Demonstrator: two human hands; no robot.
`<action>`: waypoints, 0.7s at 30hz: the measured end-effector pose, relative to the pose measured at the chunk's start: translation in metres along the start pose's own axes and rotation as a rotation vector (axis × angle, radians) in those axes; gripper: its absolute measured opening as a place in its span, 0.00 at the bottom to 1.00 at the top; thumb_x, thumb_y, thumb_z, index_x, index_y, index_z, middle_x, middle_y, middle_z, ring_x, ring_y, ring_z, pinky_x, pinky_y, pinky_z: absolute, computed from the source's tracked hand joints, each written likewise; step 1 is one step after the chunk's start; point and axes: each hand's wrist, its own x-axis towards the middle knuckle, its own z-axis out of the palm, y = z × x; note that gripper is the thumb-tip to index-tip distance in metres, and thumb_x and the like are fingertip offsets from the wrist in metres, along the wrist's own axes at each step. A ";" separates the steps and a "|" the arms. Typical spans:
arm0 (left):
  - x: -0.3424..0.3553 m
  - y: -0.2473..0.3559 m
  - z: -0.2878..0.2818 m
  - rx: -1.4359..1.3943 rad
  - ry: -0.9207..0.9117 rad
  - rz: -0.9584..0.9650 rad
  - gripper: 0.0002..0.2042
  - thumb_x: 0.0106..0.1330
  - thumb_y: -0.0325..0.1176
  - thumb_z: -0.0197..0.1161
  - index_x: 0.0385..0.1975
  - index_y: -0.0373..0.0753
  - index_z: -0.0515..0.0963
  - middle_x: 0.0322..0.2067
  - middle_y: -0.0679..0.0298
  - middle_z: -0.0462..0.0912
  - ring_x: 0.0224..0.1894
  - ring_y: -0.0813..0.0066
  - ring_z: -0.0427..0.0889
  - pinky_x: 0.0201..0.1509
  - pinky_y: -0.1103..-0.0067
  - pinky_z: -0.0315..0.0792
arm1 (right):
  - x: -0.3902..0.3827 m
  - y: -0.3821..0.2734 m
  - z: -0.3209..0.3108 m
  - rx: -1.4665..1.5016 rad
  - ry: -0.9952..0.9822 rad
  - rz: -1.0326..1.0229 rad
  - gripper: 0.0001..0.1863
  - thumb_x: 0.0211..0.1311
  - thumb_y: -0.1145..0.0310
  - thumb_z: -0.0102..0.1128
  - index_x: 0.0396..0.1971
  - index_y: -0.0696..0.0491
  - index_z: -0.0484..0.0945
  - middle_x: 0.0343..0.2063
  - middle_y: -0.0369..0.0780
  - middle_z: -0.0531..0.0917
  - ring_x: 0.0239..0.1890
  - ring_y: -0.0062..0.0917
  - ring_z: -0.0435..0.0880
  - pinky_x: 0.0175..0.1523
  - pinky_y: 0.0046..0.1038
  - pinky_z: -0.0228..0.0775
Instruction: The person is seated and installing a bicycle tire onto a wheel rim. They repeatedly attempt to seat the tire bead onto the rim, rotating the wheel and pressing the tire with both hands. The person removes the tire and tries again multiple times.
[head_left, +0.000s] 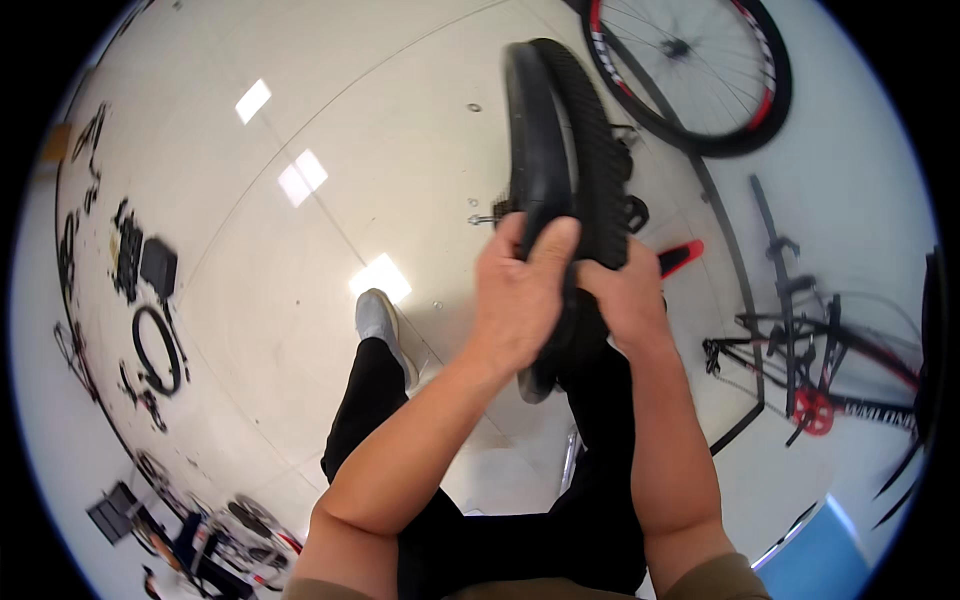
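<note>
In front of my legs I hold a black knobby bicycle tire, seen nearly edge-on. A smooth black band runs along its left side; I cannot tell whether it is an inner tube or the rim. My left hand is closed round the smooth band, thumb on top. Against the tread side, close beside it, my right hand is closed with its fingers curled in. A threaded axle end and a dark toothed part show just left of the tire, partly hidden by it.
A spoked wheel leans at the upper right. A black bicycle frame with a red chainring stands against the right wall. A red and black part lies near my right hand. Small rings dot the floor; bicycle parts line the left wall.
</note>
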 end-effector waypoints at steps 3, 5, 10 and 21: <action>0.001 -0.013 0.013 0.088 -0.017 0.089 0.15 0.73 0.41 0.66 0.46 0.34 0.78 0.35 0.67 0.83 0.34 0.83 0.77 0.38 0.81 0.75 | -0.002 0.003 -0.008 0.069 0.019 -0.028 0.19 0.54 0.71 0.66 0.46 0.63 0.82 0.36 0.36 0.86 0.36 0.19 0.83 0.43 0.25 0.76; 0.002 -0.017 0.022 -0.031 -0.041 0.103 0.16 0.72 0.39 0.68 0.47 0.31 0.77 0.38 0.65 0.84 0.41 0.81 0.79 0.47 0.80 0.75 | 0.004 0.016 -0.021 0.101 0.009 -0.003 0.20 0.58 0.69 0.67 0.47 0.65 0.81 0.38 0.37 0.86 0.37 0.20 0.83 0.43 0.24 0.76; -0.005 -0.020 0.028 0.069 -0.069 0.045 0.18 0.70 0.39 0.67 0.47 0.29 0.76 0.39 0.51 0.87 0.41 0.62 0.87 0.47 0.72 0.78 | -0.004 0.020 -0.028 0.125 0.015 0.004 0.18 0.64 0.66 0.66 0.46 0.64 0.81 0.39 0.39 0.85 0.40 0.22 0.85 0.45 0.24 0.77; -0.010 -0.023 0.023 0.149 -0.073 0.083 0.21 0.70 0.45 0.66 0.49 0.31 0.75 0.39 0.49 0.87 0.43 0.51 0.87 0.48 0.68 0.77 | -0.043 0.065 -0.028 0.215 0.114 0.038 0.17 0.61 0.71 0.68 0.46 0.63 0.78 0.40 0.38 0.84 0.39 0.21 0.83 0.46 0.25 0.76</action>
